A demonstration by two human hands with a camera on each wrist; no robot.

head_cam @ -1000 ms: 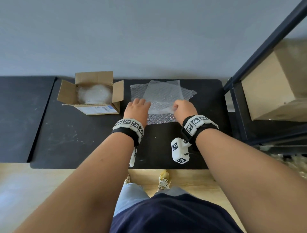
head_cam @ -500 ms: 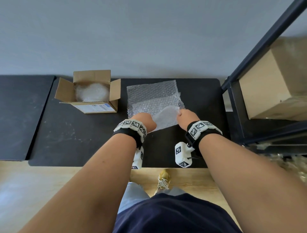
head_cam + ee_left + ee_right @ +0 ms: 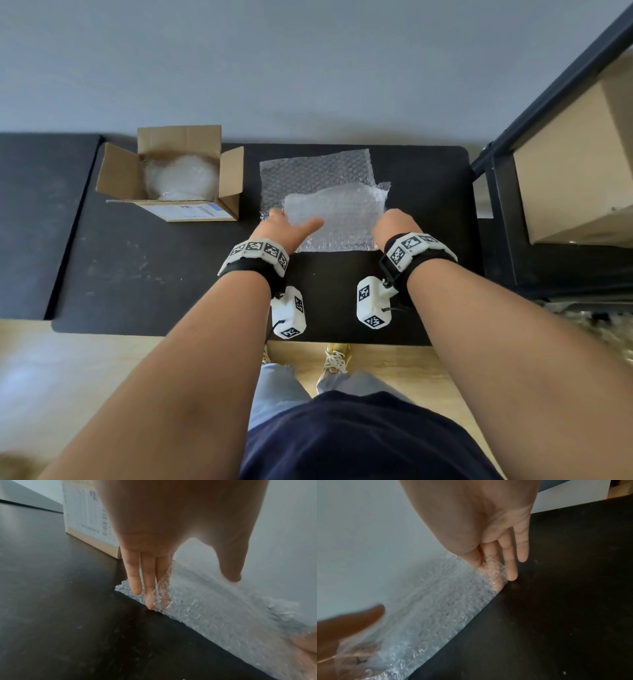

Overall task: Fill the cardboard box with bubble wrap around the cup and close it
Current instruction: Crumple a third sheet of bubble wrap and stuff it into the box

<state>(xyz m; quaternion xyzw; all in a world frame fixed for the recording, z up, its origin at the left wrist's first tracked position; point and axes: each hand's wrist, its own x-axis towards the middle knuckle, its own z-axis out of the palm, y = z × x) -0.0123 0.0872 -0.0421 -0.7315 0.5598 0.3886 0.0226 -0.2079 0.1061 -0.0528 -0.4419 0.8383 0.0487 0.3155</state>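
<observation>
While the cardboard box (image 3: 171, 178) stands open at the far left of the black tabletop (image 3: 137, 274) with bubble wrap inside, the head view shows both hands at the top bubble wrap sheet (image 3: 337, 216), lying on a flat sheet (image 3: 315, 171). Left wrist view: the left hand (image 3: 171, 527) has straight fingers under its edge, thumb apart. Right wrist view: the right hand (image 3: 488, 524) pinches the other edge in its grip
</observation>
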